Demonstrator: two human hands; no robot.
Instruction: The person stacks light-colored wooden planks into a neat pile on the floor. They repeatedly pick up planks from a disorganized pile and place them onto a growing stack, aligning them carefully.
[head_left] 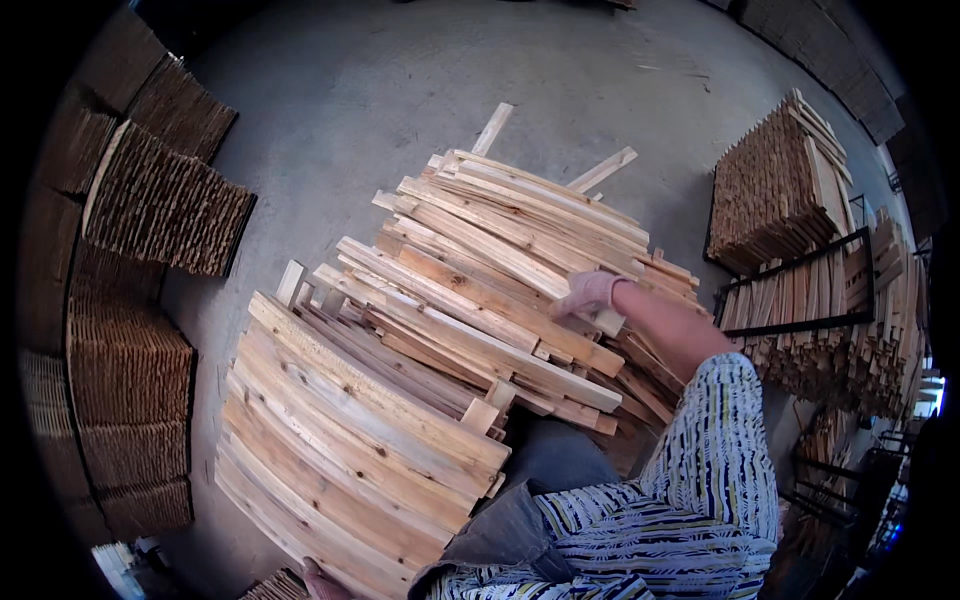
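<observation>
My right hand [590, 292], in a pale pinkish work glove, reaches across a loose pile of narrow wooden boards [470, 310]. Its fingers close around the end of one wooden board [609, 321] on the pile's right side. Only part of my left hand [322, 582] shows at the lower edge, against the side of a row of wider planks [350, 430]. Its fingers are mostly hidden. Those planks lie side by side, nearer to me and to the left of the loose pile.
Tall stacks of boards [165, 200] line the left side. Another stack [770, 190] stands at the right, beside a black metal frame [800, 328] with boards in it. Two board ends [603, 170] stick out from the pile's far side over the grey concrete floor [420, 80].
</observation>
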